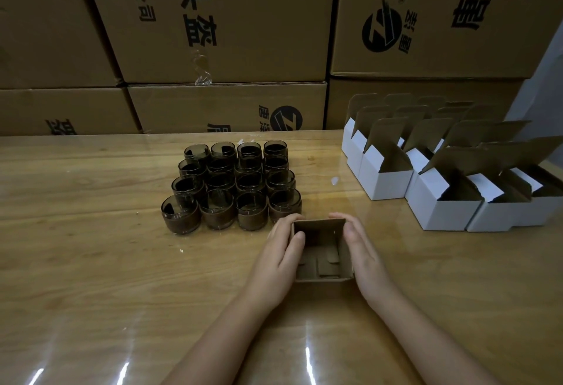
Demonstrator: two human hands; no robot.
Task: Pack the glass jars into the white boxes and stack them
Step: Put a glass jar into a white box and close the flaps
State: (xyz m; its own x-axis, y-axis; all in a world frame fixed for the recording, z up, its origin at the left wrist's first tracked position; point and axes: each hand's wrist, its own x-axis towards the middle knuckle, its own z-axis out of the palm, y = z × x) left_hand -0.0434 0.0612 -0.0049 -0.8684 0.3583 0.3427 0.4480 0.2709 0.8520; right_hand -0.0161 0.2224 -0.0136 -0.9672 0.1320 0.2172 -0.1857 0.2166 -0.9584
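Sixteen dark glass jars stand in a four-by-four block at mid-table, touching one another. The brown cartons stacked behind the table carry black print turned sideways: "头盔" and "限公司" can be read, along with a round black logo with a slanted Z-like mark. The other characters are cut off or too dim to read.

White boxes stand in rows at the right of the wooden table, flaps up.

An open box, brown inside and empty, sits just in front of the jars. The left hand grips its left wall with the thumb hooked over the rim. The right hand lies along the right wall, fingertips wrapped round the far corner. Both forearms reach in from the near edge.
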